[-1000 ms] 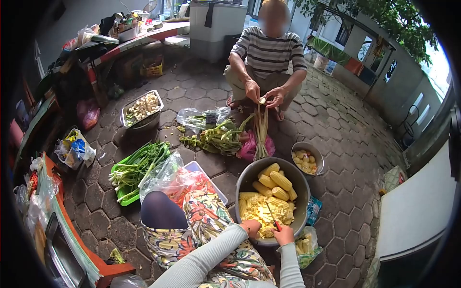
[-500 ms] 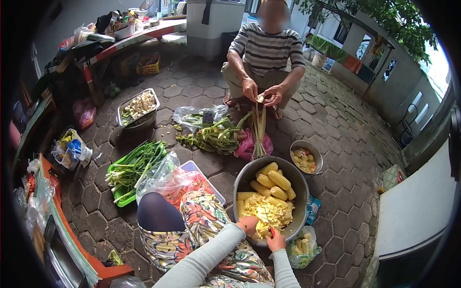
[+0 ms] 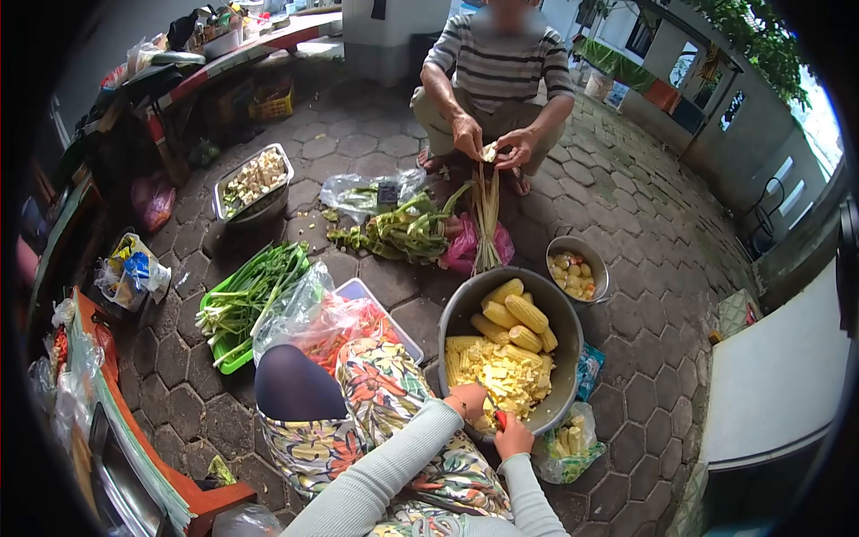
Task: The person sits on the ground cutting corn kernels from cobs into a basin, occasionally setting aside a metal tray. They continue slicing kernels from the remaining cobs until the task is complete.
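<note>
A big grey pot [image 3: 573,358] stands before my knees, with whole yellow corn cobs [image 3: 514,313] at its back and a heap of cut corn kernels [image 3: 512,376] nearer me. My right hand [image 3: 514,438] is closed round the red handle of a knife [image 3: 501,419] at the pot's near rim. Just left of it, my left hand [image 3: 469,402] is over the near edge of the kernels, its fingers curled; what it holds is hidden.
Opposite me a person [image 3: 501,80] squats, peeling something pale. Around the pot are a smaller pot [image 3: 601,276], green onions [image 3: 259,291], a tray of red chillies [image 3: 407,345], leafy vegetables [image 3: 394,242], a tray of cut pieces [image 3: 259,179] and bagged corn [image 3: 568,443].
The view has tilted down slightly, so the person and the far bench sit higher. My hands stay close together at the pot's near side. The other person's hands have shifted slightly.
</note>
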The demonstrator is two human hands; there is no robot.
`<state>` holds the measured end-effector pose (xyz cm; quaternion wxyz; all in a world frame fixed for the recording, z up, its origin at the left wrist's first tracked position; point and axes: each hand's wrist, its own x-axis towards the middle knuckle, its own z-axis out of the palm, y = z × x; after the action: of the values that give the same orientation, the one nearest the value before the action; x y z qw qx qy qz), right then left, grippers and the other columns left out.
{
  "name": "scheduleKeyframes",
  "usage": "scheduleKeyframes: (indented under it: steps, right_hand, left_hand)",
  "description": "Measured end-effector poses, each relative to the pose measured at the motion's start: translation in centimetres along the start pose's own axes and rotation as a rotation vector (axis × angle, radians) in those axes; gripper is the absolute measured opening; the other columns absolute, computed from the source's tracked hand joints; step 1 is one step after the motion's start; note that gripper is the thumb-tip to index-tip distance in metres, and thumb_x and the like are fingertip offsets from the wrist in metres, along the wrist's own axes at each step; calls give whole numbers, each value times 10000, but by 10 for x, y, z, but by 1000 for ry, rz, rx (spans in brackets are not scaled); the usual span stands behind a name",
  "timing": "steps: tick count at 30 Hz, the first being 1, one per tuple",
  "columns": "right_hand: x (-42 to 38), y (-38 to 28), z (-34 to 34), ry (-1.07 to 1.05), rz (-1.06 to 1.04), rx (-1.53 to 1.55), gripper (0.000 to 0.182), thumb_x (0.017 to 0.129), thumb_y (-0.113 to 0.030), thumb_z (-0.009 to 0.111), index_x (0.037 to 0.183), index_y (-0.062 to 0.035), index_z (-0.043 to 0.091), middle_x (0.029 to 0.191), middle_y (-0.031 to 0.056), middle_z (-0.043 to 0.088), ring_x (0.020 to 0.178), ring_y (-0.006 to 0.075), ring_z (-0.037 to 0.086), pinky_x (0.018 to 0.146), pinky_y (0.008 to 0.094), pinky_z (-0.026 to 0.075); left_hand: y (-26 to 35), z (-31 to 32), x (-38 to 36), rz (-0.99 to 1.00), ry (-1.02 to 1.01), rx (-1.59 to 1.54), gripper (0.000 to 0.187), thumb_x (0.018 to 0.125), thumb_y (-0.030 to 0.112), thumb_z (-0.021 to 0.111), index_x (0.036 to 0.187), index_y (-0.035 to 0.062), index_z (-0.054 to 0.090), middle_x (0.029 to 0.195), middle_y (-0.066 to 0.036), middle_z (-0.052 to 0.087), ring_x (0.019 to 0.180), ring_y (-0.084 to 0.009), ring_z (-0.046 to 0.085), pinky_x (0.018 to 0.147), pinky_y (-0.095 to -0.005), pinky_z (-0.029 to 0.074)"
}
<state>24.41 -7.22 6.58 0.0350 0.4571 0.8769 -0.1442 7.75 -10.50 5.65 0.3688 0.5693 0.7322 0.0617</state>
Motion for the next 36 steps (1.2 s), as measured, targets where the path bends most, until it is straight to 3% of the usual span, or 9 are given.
scheduleKeyframes:
  steps: [2, 5, 11, 21, 23, 36]
  right_hand:
    - [-3, 5, 5, -15, 22, -28, 243, 671, -187, 567, 884, -90, 501, 767, 148, 589, 712, 346, 568, 617, 457, 445]
    - [-4, 11, 14, 12, -9, -66, 259, 666, -195, 578, 890, -94, 495, 748, 146, 584, 688, 349, 568, 596, 463, 443]
    - [-1, 3, 10, -19, 10, -83, 316, 671, -157, 558, 969, -98, 469, 824, 116, 585, 703, 325, 584, 608, 443, 458]
    - [-3, 0, 9, 7, 8, -107, 253, 687, -172, 548, 917, -93, 479, 793, 123, 585, 686, 331, 574, 590, 447, 447]
    - [-1, 1, 9, -45, 9, -131, 339, 676, -174, 561, 992, -94, 467, 832, 119, 586, 695, 318, 588, 605, 433, 459]
    - [-1, -2, 8, -18, 24, -128, 237, 703, -178, 537, 914, -88, 479, 790, 126, 585, 692, 330, 574, 596, 444, 447]
  left_hand:
    - [6, 1, -9, -54, 97, -42, 232, 604, 170, 596, 786, 31, 633, 793, -149, 619, 744, -289, 607, 623, -368, 491]
    - [7, -2, -14, 1, 108, -89, 207, 597, 150, 595, 755, 23, 635, 807, -157, 618, 765, -293, 605, 630, -372, 492]
    - [9, -7, -13, -7, 101, -63, 216, 604, 142, 611, 789, 34, 640, 778, -154, 620, 766, -281, 607, 641, -370, 487]
    - [7, -5, -10, -41, 71, -50, 216, 637, 129, 567, 816, 32, 638, 819, -155, 618, 775, -282, 606, 632, -364, 485]
    - [6, -8, -10, -17, 43, -61, 219, 644, 114, 545, 823, 25, 635, 831, -157, 616, 779, -285, 605, 637, -366, 485]
    - [10, -14, -15, -42, 22, -48, 218, 646, 114, 546, 823, 22, 635, 835, -154, 618, 784, -281, 605, 643, -360, 486]
